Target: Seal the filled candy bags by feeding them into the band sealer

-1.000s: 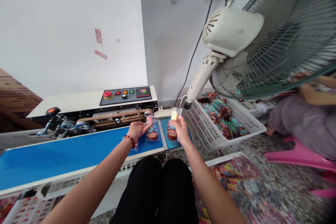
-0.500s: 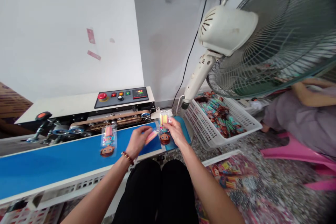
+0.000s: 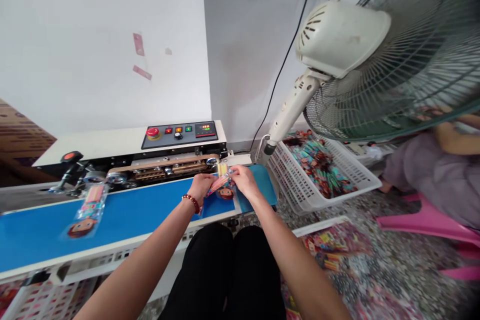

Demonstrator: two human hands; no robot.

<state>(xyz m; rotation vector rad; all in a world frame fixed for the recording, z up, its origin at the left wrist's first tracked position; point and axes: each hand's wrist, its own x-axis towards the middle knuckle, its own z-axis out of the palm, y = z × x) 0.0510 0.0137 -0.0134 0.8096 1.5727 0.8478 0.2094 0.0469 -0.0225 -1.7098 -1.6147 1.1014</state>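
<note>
At the right end of the blue belt (image 3: 142, 212), we see the left hand (image 3: 201, 188) and the right hand (image 3: 243, 180) close together with a pink packet (image 3: 220, 183) between them. The left fingers pinch its near end, and the right fingers grasp its far end; we cannot make out each fingertip. A red bead bracelet (image 3: 192, 202) circles the left wrist. Beneath the pink packet we find a second packet (image 3: 226, 193) on the belt, with yellow sticks and a printed brown-haired figure, partly covered. Farther left, a third packet (image 3: 88, 211) lies on the belt, well apart from both hands. Behind the belt we see the machine's control panel (image 3: 180, 135); to the right, a white basket (image 3: 284, 177) holds more packets near a fan (image 3: 343, 37).
</note>
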